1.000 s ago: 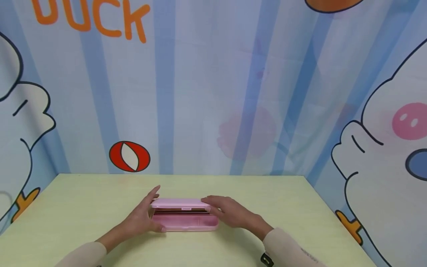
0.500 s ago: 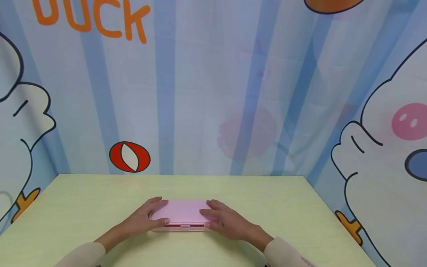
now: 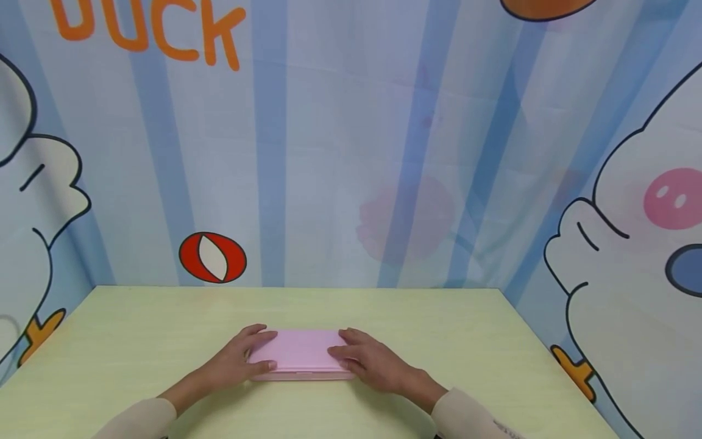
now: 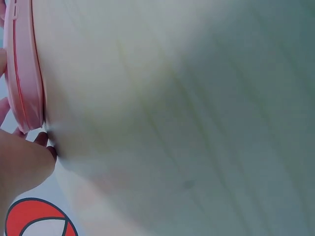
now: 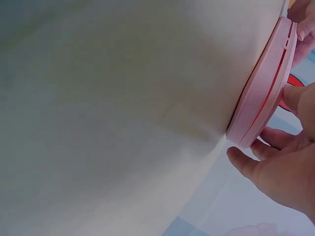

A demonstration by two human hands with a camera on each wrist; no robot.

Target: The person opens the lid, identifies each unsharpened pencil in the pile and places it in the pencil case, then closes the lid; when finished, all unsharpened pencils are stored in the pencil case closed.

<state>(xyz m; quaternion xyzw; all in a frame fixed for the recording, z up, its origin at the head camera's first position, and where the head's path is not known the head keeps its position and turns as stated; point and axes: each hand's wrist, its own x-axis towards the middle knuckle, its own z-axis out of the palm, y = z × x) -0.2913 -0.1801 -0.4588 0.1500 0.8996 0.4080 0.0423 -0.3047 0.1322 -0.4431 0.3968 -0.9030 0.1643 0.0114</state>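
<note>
A pink pencil case [image 3: 303, 350] lies flat on the table, its lid down over the base. Along the case's side, a thin red line shows between lid and base in the right wrist view. My left hand [image 3: 226, 362] holds the left end, with the thumb on the lid's front edge and fingers toward the back. At the other end my right hand [image 3: 378, 366] holds the case, fingers spread over the lid and thumb near the front edge. A small clasp sits at the middle of the front. The contents are hidden under the lid.
The pale yellow table [image 3: 444, 329] extends around the case on all sides. Behind it hangs a blue striped curtain [image 3: 340, 146] printed with cartoon ducks and orange letters.
The raised lid has come down toward the front and now covers the inside. The front gap has narrowed further since half a second ago. My right hand has moved forward along with the lid.
</note>
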